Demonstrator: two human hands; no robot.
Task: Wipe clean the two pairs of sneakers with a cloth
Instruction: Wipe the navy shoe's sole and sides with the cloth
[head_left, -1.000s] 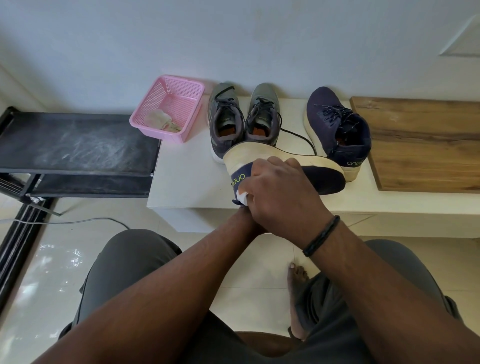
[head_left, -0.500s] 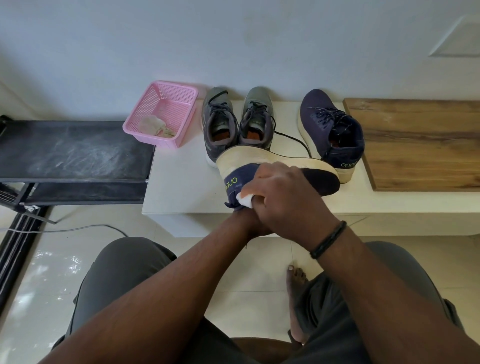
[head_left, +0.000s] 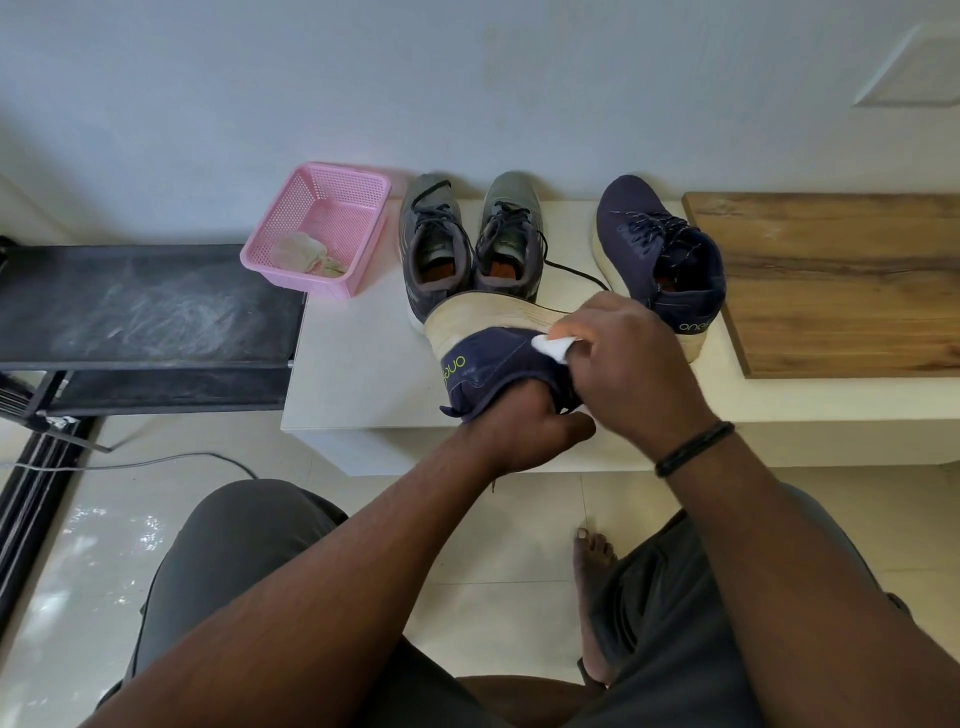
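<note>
Nearest: left hand thrust into the collar of a navy sneaker, fingers hidden inside, grip not determinable. Sneaker held on its side over the white bench's front edge, cream sole facing away. Right hand clenched around a white cloth, pressed against the navy upper. Behind, partly blocked by the held shoe: grey sneaker pair. Right of these: second navy sneaker, upright, beside a wooden board. Far left: pink basket containing a soiled rag.
</note>
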